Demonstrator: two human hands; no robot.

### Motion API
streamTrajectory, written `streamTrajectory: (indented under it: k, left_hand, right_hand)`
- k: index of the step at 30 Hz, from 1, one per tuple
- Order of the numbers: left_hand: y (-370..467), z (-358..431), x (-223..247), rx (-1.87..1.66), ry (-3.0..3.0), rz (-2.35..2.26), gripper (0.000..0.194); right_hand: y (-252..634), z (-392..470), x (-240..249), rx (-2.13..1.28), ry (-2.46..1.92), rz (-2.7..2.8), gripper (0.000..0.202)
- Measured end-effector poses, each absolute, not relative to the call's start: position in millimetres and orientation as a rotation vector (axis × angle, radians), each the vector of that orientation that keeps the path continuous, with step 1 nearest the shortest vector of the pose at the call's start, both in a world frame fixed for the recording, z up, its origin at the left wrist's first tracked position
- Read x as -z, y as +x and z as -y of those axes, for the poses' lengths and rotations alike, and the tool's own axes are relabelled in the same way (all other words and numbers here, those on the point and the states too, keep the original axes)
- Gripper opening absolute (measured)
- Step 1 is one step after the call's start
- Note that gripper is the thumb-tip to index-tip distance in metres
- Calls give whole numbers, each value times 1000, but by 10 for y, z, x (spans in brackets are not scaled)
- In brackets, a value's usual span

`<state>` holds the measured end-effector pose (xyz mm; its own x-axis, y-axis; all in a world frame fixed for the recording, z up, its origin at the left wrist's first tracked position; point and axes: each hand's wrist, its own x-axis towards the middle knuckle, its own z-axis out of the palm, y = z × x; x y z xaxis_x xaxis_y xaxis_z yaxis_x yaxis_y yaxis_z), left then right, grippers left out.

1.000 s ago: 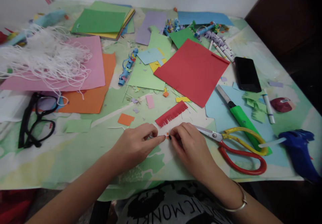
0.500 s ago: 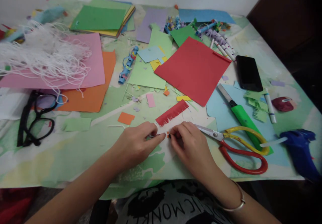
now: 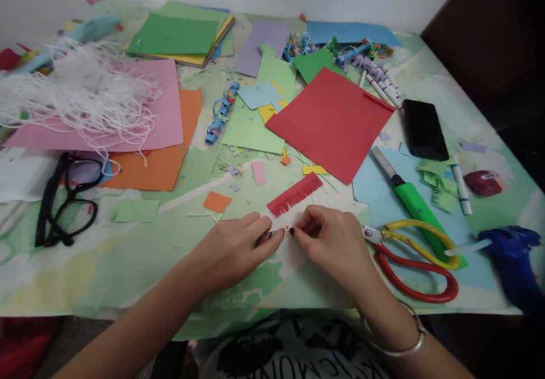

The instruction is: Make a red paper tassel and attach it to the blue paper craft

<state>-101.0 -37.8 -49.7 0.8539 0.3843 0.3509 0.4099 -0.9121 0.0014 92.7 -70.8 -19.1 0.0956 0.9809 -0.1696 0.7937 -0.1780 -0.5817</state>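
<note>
The left hand (image 3: 236, 249) and right hand (image 3: 336, 241) pinched a tiny orange scrap (image 3: 287, 231) from either side, seemingly for steadiness; the fringed strip (image 3: 294, 194) lay just farther, uncovered.

Dim, diffuse light washes the tabletop (image 3: 119, 265); a blue glue gun (image 3: 513, 260) blurs near the dark right edge.

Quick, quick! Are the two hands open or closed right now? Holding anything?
Left hand: curled beside a tiny orange piece; whether it grips cannot be told.
Right hand: closed, seemingly pinching the tiny orange piece.
</note>
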Motion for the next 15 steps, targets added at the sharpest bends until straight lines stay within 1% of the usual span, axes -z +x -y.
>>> streamTrajectory:
  k: [3, 6, 8, 11, 15]
  left_hand:
    - [-1019, 384, 480, 535, -2957, 633, 20]
    - [-1021, 386, 475, 568, -2956, 623, 22]
    - [-1020, 384, 478, 581, -2963, 624, 22]
    - [-1022, 380, 486, 584, -2974, 630, 22]
    - [-1031, 380, 500, 582, -2981, 637, 21]
  right_hand:
    - [985, 657, 151, -799, -2033, 1839, 15]
    - [1045, 701, 157, -871, -1883, 1889, 14]
    - [1078, 785, 197, -853, -1750, 1879, 11]
    - [1105, 939, 292, -648, -1545, 1875, 12]
    - [1106, 1063, 402, -439, -1427, 1976, 23]
